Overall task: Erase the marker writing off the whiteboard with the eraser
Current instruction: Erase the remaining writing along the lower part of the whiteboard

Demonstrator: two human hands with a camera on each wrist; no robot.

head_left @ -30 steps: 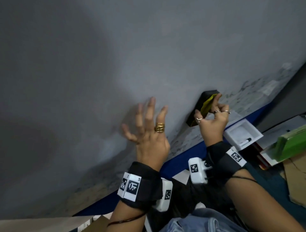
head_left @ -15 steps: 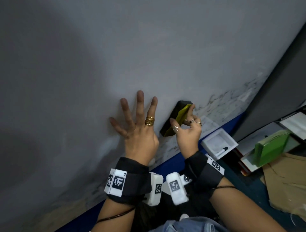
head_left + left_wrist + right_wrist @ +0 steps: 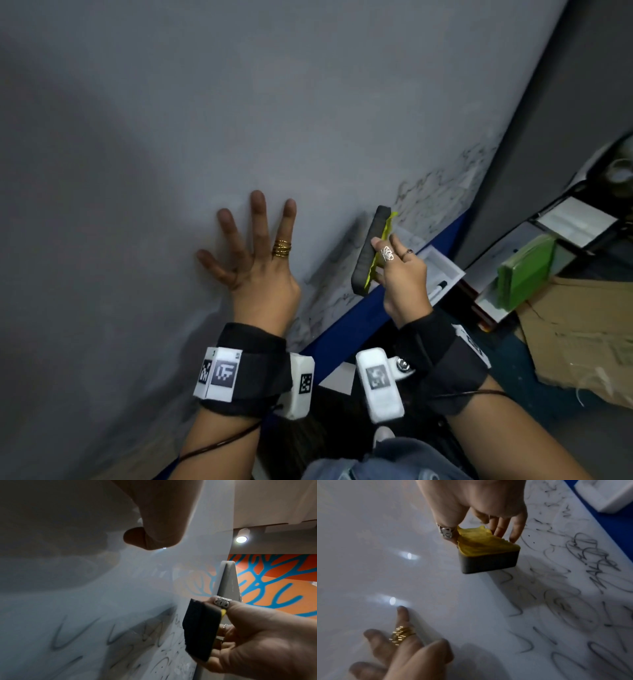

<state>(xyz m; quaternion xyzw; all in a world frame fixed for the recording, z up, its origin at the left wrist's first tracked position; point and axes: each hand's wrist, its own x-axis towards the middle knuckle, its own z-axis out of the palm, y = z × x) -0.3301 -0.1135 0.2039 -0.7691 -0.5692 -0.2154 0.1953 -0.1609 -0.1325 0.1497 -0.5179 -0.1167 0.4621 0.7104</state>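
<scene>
Cataloguing one eraser [image 3: 371, 251], block-shaped, dark felt pad with a frayed yellow backing, seen just right of centre in the head view. It is pinched along its yellow back by the right hand [image 3: 404, 274], thumb on one long side and fingertips on the other. Whether the felt face touches the whiteboard [image 3: 239, 120] cannot be told; in the head view it looks tilted off the surface.

Handling, by judgement: light, soft and compressible on the felt side, firmer at the backing; unlikely to slip or break. Best held by the backing's long edges, as now, so the whole felt face can lie flat.

Marker writing [image 3: 565, 601]: black scrawl crowding the lower right of the right wrist view, running along the board's blue edge [image 3: 359, 318]. Faint smearing sits under the eraser; plenty is left to wipe.

Left hand [image 3: 253, 260]: fingers spread and straight, resting flat on the clean part of the board at centre of the head view, holding nothing, apparently bracing. A gold ring sits on one finger.

Right wrist is angled upward from the lower right of the head view.

Also present: white tray [image 3: 442, 270] holding a marker, at right, beyond the blue edge.
</scene>
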